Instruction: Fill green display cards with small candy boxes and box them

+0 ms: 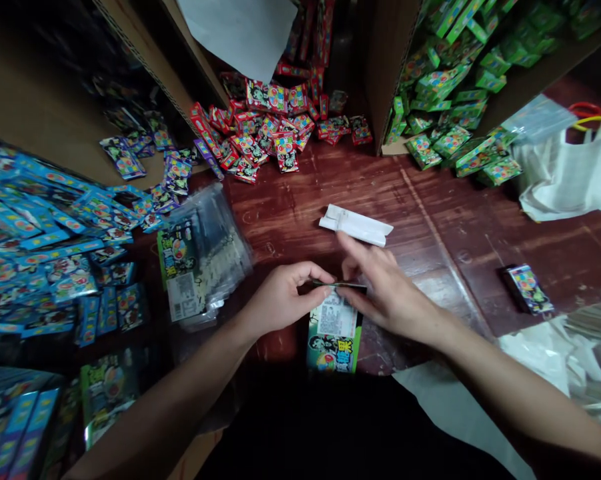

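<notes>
A printed plastic candy bag (334, 343) hangs between my hands, close to my body at the table's front. It has a green design with a white text label. My left hand (285, 293) pinches the upper edge at its left, thumb against fingers. At the right of that same edge, my right hand (387, 287) grips with its thumb, while the index finger points forward. Whether anything is inside the bag I cannot tell. Just beyond the right fingertips lies a folded white paper (357, 225). Left of my left hand is a fanned stack of similar clear bags (215, 250).
Blue candy packs (65, 227) are heaped at the left. Red packs (265, 130) spill from a carton at the back, green packs (450, 133) from another carton (387, 73). A dark small pack (527, 289) and white bags (570, 173) lie at the right.
</notes>
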`<state>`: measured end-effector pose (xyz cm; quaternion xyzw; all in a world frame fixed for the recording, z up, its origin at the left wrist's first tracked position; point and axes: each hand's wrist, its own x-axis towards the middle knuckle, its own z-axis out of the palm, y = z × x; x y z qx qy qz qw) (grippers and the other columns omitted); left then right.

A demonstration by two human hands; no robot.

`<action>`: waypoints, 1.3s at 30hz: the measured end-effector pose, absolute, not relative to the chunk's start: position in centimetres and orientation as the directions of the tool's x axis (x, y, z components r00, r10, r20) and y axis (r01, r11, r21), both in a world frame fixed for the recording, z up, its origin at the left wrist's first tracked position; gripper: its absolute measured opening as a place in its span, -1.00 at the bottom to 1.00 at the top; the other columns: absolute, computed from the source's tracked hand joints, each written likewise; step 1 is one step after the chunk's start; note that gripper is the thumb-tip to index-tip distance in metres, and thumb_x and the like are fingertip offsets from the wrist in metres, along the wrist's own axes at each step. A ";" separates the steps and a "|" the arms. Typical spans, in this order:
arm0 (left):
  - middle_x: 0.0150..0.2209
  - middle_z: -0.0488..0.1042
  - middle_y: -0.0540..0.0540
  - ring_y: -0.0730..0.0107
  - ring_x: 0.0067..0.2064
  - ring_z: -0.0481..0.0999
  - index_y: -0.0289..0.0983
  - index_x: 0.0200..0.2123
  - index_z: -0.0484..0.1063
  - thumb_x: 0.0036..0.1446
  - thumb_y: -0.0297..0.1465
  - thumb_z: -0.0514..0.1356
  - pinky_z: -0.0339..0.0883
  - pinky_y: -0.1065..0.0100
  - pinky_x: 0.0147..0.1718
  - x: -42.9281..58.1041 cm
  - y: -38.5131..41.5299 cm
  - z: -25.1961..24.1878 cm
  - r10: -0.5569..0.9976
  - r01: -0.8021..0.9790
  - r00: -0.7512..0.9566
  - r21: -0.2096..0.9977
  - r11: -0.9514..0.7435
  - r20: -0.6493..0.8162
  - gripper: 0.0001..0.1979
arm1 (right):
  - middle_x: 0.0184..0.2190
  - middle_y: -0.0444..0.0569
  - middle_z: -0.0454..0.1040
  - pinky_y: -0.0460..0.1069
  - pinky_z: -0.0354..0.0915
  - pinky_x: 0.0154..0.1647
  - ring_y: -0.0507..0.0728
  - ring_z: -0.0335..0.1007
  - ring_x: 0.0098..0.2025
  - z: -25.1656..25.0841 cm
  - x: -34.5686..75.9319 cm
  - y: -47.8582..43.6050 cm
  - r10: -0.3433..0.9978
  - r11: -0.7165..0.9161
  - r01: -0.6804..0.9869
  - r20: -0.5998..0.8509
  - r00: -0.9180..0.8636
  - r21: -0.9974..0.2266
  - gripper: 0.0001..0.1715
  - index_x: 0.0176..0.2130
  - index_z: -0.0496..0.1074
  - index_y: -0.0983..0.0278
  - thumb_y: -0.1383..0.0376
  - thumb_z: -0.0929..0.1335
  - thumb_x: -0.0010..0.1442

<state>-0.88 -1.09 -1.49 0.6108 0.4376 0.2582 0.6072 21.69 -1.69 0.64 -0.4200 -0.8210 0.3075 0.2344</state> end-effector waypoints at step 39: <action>0.09 0.40 -0.18 0.25 -0.02 0.55 -0.10 0.28 0.12 0.21 -0.40 0.28 0.46 0.20 -0.03 1.9 -8.6 -2.2 0.875 0.019 0.446 0.979 0.203 -0.189 -0.37 | 0.06 0.04 0.43 0.11 0.42 0.03 0.14 0.44 0.01 -3.7 24.1 -10.3 0.992 0.125 0.174 0.123 -0.022 -0.977 -0.11 0.46 -0.19 0.01 0.23 0.33 0.36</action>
